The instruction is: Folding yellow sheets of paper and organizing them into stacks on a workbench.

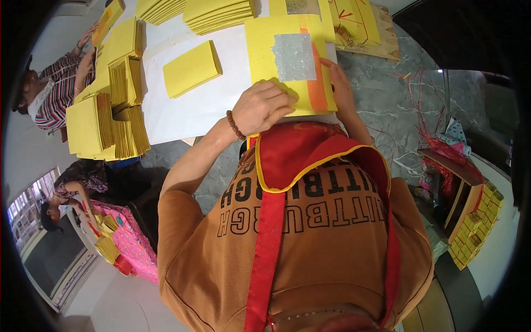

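A yellow paper sheet [260, 55] lies at the near edge of the table in front of me. It bears a silver foil patch [294, 58] and an orange stripe [317, 88] along its right side. My left hand [265, 105] is closed with curled fingers at the sheet's lower left part, a brown bead bracelet on its wrist. At the right edge, my right hand [344, 88] holds the sheet from the side, one finger reaching over by the orange stripe. Its other fingers are partly hidden. Whether several sheets lie beneath is not visible.
A folded yellow paper bundle [192, 69] rests left on the white tabletop [166, 119]. Yellow stacks [105, 122] crowd the table's left end, more [218, 14] at the far side. Two other people [61, 91] work at left. Red strings [426, 124] hang at right.
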`<state>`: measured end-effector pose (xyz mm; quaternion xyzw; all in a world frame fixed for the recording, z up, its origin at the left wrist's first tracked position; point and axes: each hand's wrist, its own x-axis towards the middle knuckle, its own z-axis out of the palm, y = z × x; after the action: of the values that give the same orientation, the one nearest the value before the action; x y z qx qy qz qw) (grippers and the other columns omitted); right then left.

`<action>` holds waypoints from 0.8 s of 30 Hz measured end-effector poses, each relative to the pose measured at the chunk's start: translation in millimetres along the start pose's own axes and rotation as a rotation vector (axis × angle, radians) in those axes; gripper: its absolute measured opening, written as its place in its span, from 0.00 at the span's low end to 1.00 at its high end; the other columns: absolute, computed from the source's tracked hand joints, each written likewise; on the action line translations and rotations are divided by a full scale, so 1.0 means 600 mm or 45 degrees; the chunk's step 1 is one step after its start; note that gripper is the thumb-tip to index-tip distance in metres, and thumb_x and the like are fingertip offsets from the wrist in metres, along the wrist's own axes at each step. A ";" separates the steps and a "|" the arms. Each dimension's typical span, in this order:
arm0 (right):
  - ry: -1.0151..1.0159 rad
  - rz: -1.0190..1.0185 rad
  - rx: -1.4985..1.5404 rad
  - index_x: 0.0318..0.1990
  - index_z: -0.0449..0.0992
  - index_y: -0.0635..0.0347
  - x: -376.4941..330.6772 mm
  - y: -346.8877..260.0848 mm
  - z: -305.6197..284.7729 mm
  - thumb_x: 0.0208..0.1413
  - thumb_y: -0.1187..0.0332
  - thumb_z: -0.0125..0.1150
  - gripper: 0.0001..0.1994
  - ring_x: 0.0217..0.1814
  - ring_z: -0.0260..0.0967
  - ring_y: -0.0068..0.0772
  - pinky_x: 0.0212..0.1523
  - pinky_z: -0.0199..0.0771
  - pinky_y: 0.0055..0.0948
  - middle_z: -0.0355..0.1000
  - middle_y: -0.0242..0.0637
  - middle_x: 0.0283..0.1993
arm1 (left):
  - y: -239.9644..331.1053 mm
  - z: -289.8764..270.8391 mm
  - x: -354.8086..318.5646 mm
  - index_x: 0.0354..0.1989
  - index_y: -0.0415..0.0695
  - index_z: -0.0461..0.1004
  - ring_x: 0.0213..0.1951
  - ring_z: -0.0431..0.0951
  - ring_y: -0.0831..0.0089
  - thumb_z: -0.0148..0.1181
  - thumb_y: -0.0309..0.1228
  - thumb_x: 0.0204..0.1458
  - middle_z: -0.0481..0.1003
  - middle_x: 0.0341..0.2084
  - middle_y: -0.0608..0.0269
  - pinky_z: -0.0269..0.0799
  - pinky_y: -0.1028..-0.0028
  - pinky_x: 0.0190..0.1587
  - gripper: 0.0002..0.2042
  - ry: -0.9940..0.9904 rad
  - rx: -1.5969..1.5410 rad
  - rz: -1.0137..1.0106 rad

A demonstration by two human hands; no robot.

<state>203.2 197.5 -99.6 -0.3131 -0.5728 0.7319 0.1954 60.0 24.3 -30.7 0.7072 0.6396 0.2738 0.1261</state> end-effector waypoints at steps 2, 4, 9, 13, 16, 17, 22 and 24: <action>-0.027 -0.007 0.051 0.51 0.68 0.62 -0.005 -0.007 0.000 0.64 0.59 0.36 0.19 0.54 0.58 0.26 0.57 0.54 0.24 0.64 0.37 0.52 | -0.004 0.002 0.004 0.36 0.41 0.75 0.34 0.73 0.64 0.58 0.34 0.48 0.74 0.29 0.59 0.67 0.70 0.38 0.11 0.032 -0.164 -0.044; -0.048 -0.017 0.103 0.51 0.68 0.62 -0.007 -0.009 0.000 0.64 0.59 0.36 0.19 0.54 0.58 0.26 0.57 0.54 0.24 0.64 0.37 0.52 | -0.005 0.003 0.009 0.30 0.39 0.74 0.27 0.73 0.61 0.57 0.30 0.49 0.72 0.21 0.56 0.68 0.70 0.31 0.07 0.146 -0.243 -0.122; -0.034 -0.112 -0.014 0.51 0.68 0.62 -0.001 0.008 -0.003 0.63 0.58 0.37 0.19 0.56 0.57 0.27 0.58 0.52 0.23 0.62 0.38 0.52 | -0.003 -0.005 0.009 0.29 0.37 0.74 0.25 0.73 0.62 0.55 0.28 0.48 0.73 0.21 0.56 0.70 0.70 0.30 0.07 0.107 -0.400 -0.352; -0.002 -0.044 0.030 0.51 0.68 0.61 0.000 0.015 -0.004 0.63 0.58 0.37 0.19 0.56 0.57 0.27 0.58 0.52 0.23 0.63 0.37 0.52 | -0.003 -0.009 0.008 0.30 0.36 0.75 0.24 0.71 0.82 0.55 0.27 0.49 0.75 0.21 0.63 0.66 0.79 0.27 0.06 0.038 -0.611 -0.614; 0.008 -0.062 0.004 0.52 0.68 0.59 -0.002 0.005 -0.001 0.63 0.57 0.37 0.19 0.54 0.58 0.26 0.56 0.54 0.23 0.63 0.36 0.51 | -0.010 -0.003 0.007 0.30 0.36 0.75 0.23 0.68 0.85 0.55 0.27 0.49 0.73 0.20 0.68 0.65 0.81 0.26 0.06 0.032 -0.735 -0.727; 0.000 -0.031 -0.005 0.52 0.68 0.59 -0.008 -0.006 -0.001 0.64 0.57 0.36 0.20 0.53 0.58 0.25 0.55 0.56 0.23 0.63 0.35 0.51 | -0.013 -0.002 0.007 0.30 0.36 0.75 0.23 0.68 0.85 0.55 0.27 0.49 0.73 0.20 0.68 0.65 0.81 0.26 0.06 0.033 -0.734 -0.728; -0.048 -0.017 -0.062 0.53 0.67 0.56 -0.007 -0.013 -0.010 0.64 0.54 0.33 0.21 0.50 0.60 0.24 0.52 0.59 0.24 0.63 0.32 0.51 | -0.031 -0.001 0.009 0.28 0.37 0.76 0.20 0.64 0.86 0.56 0.28 0.47 0.69 0.16 0.70 0.61 0.81 0.24 0.07 0.051 -0.858 -0.782; -0.038 0.041 -0.054 0.53 0.67 0.55 -0.008 -0.014 -0.010 0.64 0.53 0.33 0.22 0.52 0.60 0.26 0.52 0.59 0.27 0.63 0.32 0.52 | -0.029 -0.004 0.011 0.28 0.36 0.76 0.21 0.64 0.86 0.56 0.28 0.48 0.69 0.16 0.71 0.61 0.81 0.24 0.07 0.036 -0.894 -0.817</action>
<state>210.3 201.1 -91.2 -0.3153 -0.5859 0.7273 0.1685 44.4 33.1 -36.8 0.3849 0.6961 0.4302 0.4269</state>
